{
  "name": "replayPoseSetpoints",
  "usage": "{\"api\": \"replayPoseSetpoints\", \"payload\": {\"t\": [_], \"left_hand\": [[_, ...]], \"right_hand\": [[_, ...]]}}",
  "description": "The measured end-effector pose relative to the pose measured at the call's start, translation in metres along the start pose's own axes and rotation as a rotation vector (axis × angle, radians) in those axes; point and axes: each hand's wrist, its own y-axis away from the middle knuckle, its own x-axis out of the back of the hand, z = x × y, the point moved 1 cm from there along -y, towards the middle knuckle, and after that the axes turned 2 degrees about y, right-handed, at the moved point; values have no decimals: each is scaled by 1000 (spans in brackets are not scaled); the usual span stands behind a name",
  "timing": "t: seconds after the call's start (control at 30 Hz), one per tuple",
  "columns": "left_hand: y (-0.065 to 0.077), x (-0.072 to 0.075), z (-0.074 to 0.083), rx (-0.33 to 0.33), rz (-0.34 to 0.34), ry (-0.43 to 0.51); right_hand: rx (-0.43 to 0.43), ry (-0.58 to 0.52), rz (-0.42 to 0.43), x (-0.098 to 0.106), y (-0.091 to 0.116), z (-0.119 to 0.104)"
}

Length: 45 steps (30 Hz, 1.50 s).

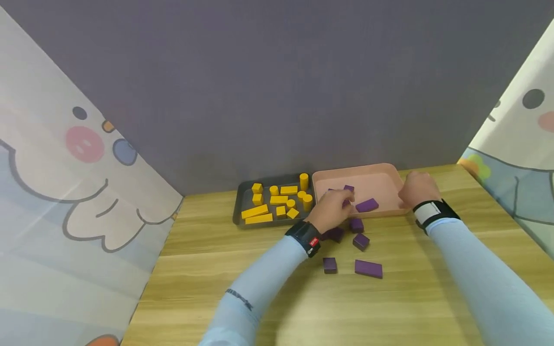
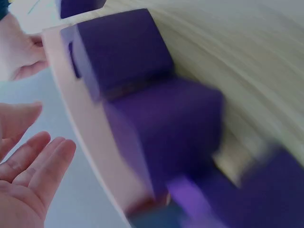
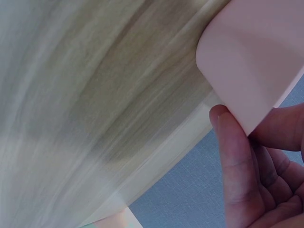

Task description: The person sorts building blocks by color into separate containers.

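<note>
My left hand point(image 1: 331, 210) is over the left part of the pink tray point(image 1: 376, 183), its thumb and fingers apart in the left wrist view with nothing visible between them. At the tray's right end, my right hand point(image 1: 419, 187) pinches the rim between thumb and fingers, as the right wrist view shows. Inside the tray lie a purple flat block point(image 1: 367, 205) and a smaller purple block point(image 1: 348, 188); my left hand partly covers others. In front of it, purple cubes point(image 1: 361, 241) and a purple rectangular block point(image 1: 369, 269) rest on the wooden table.
A dark grey tray point(image 1: 238, 204) of yellow blocks and cylinders point(image 1: 279, 200) stands left of the pink one. Behind both rises a grey wall point(image 1: 277, 96). Panels with cartoon prints point(image 1: 86, 182) flank the table point(image 1: 186, 269) on both sides.
</note>
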Motion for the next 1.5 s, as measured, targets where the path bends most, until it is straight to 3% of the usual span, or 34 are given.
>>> {"api": "replayPoseSetpoints", "payload": {"t": [0.1,0.27,0.43,0.73,0.87,1.1,1.3,1.5], "left_hand": [[19,17,-9,-45,71,-3],[48,41,-26,-56,176,-15],[74,47,-38,-54,184,-79],[113,24,-43,-163,-37,-371],[125,13,-45,-167,-132,-436],[137,7,-52,-120,-232,-468],[143,12,-52,-50,-345,-469],[150,20,-51,-24,-401,-420]], "right_hand": [[3,6,-15,0,2,2],[25,28,-22,4,5,7],[36,39,-22,7,8,15],[-13,35,-39,6,9,21],[-25,52,-42,3,8,22],[-8,65,-43,0,5,18],[14,49,-34,-1,3,9],[17,47,-34,0,1,0]]}}
